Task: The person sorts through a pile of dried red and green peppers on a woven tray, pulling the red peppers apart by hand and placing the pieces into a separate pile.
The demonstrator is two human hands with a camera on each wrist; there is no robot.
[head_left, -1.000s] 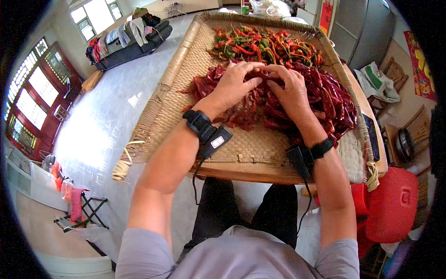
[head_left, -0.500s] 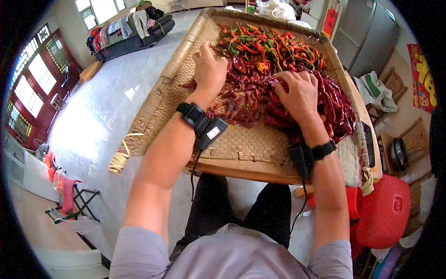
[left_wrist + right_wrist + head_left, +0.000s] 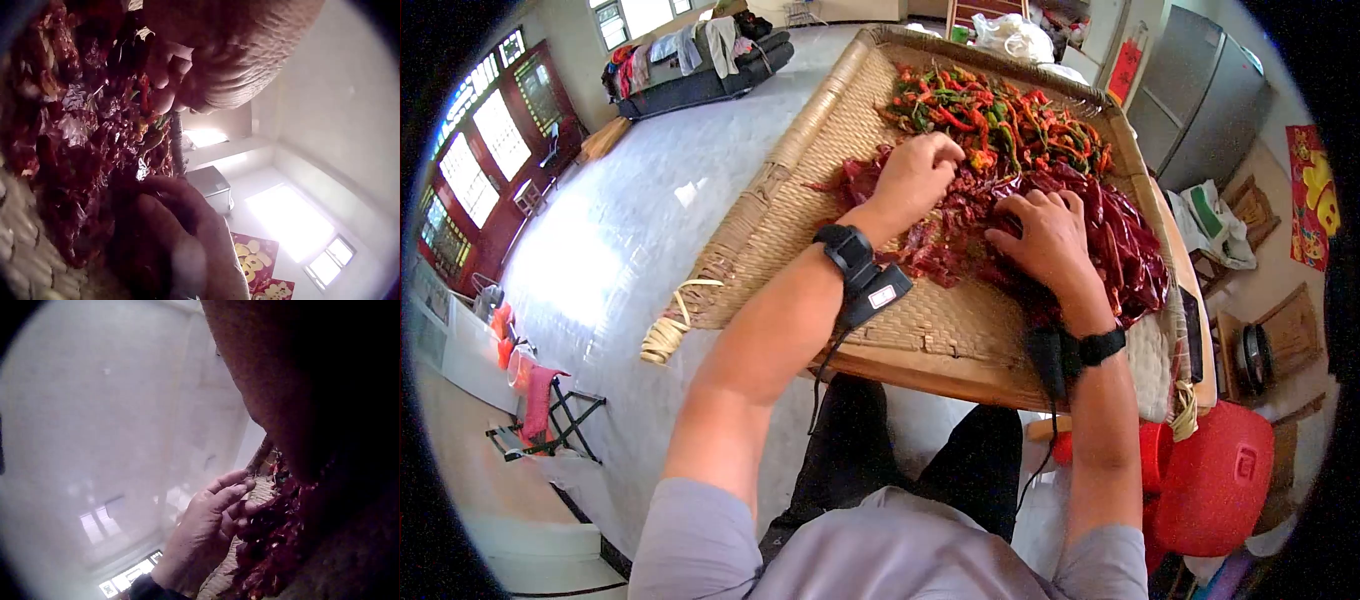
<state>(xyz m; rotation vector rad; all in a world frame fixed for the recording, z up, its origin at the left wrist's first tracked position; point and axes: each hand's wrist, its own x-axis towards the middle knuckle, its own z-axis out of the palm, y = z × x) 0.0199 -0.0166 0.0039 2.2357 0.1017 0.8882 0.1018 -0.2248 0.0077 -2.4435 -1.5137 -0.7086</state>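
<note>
My left hand (image 3: 913, 180) is over the left part of a heap of torn, dark red dried chili pieces (image 3: 930, 250), its fingers loosely bent. Nothing shows between those fingers in the right wrist view, where the left hand (image 3: 206, 519) hovers beside the dark red pieces (image 3: 269, 550). My right hand (image 3: 1045, 235) grips into a pile of glossy, whole dried chilies (image 3: 1125, 240), thumb and fingers curled over them. In the left wrist view the right hand (image 3: 194, 231) has its fingertips down among dark chilies, which partly hide them.
Both piles lie on a large woven tray (image 3: 800, 200) with a raised rim, set on a wooden table (image 3: 960, 385). Smaller red and green chilies (image 3: 1000, 115) cover its far end. A red plastic container (image 3: 1215, 480) stands below the right corner.
My left hand swung out to the left, away from the right hand, then came back over the torn pieces. My right hand drew slightly back toward me and stayed at the dark chilies.
</note>
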